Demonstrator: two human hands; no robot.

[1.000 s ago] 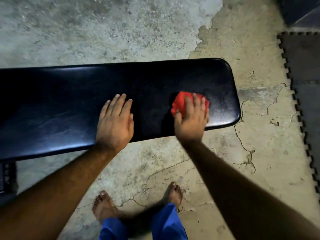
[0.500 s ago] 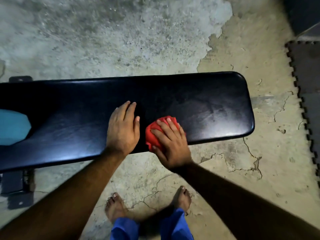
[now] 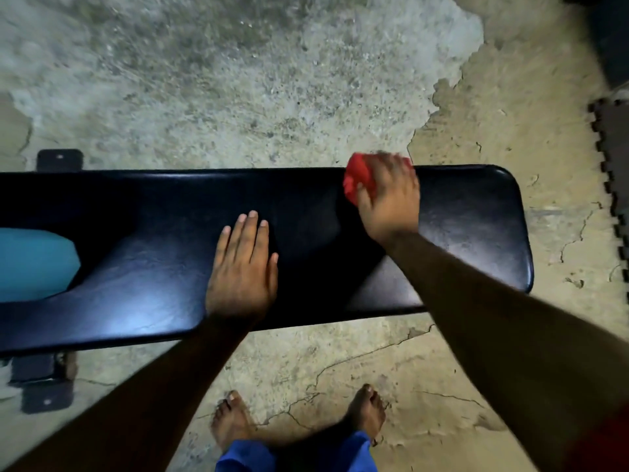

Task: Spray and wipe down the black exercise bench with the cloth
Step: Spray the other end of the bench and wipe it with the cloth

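The bench (image 3: pixel 153 267) ran left to right, its rounded right end well short of the mat (image 3: pixel 612 172). The right hand (image 3: pixel 391 199) pressed the red cloth (image 3: pixel 357 180) at the far edge, fingers curled over it, blurred. Bare pad lay to its right and near side. The left hand (image 3: pixel 243 267) lay flat with fingers straight by the near edge. A teal thing (image 3: pixel 34 264) sat at the left. The black pad was glossy, with faint streaks.
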